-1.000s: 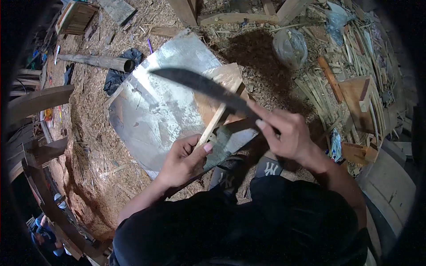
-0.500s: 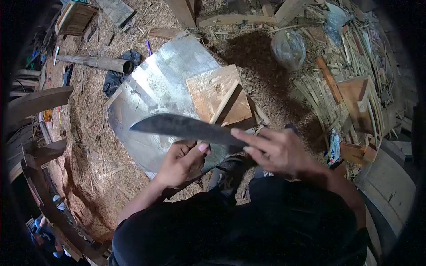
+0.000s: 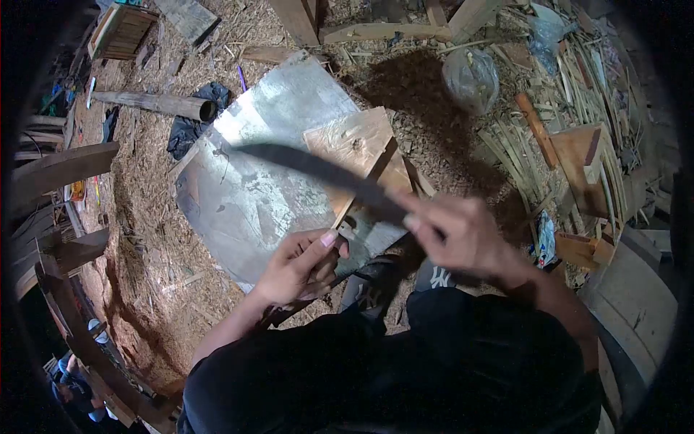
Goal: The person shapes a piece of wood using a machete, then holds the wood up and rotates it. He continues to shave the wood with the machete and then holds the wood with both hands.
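Note:
My right hand (image 3: 463, 235) is closed on the base of a large curved knife (image 3: 325, 173), whose blade points to the upper left and is blurred. Between the fingers and thumb of my left hand (image 3: 300, 267) is the lower end of a thin wooden stick (image 3: 344, 211). The blade crosses above the stick and hides part of it. Beneath lies a square wooden block (image 3: 347, 134) on a worn metal sheet (image 3: 260, 188).
Wood shavings cover the ground. A hollow pole (image 3: 155, 103) lies at upper left, a plastic bag (image 3: 470, 81) at upper right, and thin strips (image 3: 506, 155) at right. Curved timbers (image 3: 65, 170) stand at left; a person (image 3: 76, 387) shows at lower left.
The knife has moved up and forward, away from my left hand, and my right hand has shifted slightly right. My left hand still holds the stick.

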Available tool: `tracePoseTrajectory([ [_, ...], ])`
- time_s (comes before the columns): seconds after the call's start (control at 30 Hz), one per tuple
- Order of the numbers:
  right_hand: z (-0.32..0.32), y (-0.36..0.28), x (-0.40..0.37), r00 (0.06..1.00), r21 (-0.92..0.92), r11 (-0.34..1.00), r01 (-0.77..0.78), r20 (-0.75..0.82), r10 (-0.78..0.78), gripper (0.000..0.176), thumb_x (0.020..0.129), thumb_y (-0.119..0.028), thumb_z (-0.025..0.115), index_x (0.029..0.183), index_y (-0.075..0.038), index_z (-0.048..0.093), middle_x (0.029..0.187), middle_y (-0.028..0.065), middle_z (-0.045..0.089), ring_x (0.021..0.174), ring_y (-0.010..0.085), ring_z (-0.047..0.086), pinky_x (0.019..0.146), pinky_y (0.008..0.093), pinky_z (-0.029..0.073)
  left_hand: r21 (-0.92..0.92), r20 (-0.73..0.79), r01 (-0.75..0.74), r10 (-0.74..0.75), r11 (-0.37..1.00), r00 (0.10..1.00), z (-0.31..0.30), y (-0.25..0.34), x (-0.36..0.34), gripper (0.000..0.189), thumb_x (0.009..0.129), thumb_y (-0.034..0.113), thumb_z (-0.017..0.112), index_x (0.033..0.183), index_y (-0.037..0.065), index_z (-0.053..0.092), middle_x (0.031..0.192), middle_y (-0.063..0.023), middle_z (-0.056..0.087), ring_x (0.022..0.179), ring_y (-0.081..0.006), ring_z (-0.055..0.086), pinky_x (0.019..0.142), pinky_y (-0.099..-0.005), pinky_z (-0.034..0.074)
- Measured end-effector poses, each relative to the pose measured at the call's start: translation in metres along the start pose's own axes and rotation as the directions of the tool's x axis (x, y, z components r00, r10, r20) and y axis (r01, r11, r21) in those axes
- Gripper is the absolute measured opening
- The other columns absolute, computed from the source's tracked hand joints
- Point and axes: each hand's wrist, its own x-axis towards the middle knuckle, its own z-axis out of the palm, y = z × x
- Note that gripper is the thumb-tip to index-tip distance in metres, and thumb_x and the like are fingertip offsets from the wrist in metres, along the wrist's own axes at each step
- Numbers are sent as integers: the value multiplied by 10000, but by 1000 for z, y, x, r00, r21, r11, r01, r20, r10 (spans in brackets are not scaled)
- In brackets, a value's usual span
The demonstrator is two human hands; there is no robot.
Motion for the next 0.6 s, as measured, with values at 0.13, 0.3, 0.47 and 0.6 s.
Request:
tracePoseTrajectory([
  [0.13, -8, -9, 4, 995, -33, 999, 28, 97, -24, 423, 974, -195, 638, 1385, -95, 643, 613, 39, 628, 454, 110, 536, 383, 307, 492, -55, -18, 59, -60, 997, 998, -1, -1, 0, 399, 1113, 361, 461, 1027, -2, 603, 540, 45, 329, 392, -68, 281, 382, -246, 237],
  [0.3, -1, -10, 9, 999, -4, 999, 41, -11, -41, 433, 998, -250, 623, 1422, -161, 615, 543, -27, 529, 387, 77, 437, 303, 263, 412, -60, -15, 58, -59, 996, 998, 0, 2, -1, 400, 1114, 361, 458, 1016, -1, 598, 532, 45, 312, 393, -64, 274, 382, -245, 224],
  [0.47, -6, 1, 7, 999, -7, 999, -40, 36, 41, 428, 1023, -246, 590, 1445, -169, 594, 556, -31, 539, 398, 85, 459, 328, 273, 442, -138, -9, 98, -101, 985, 995, -1, 3, -3, 399, 1115, 362, 453, 1009, 3, 591, 532, 46, 295, 395, -63, 262, 381, -245, 212],
  [0.6, -20, -9, 10, 965, -24, 978, -209, 154, 210, 403, 986, -171, 621, 1375, -71, 647, 624, 54, 637, 485, 139, 584, 407, 318, 509, -101, 12, 55, -54, 993, 998, -4, -1, 1, 398, 1114, 362, 455, 1002, 4, 589, 534, 46, 289, 397, -63, 261, 388, -250, 215],
])
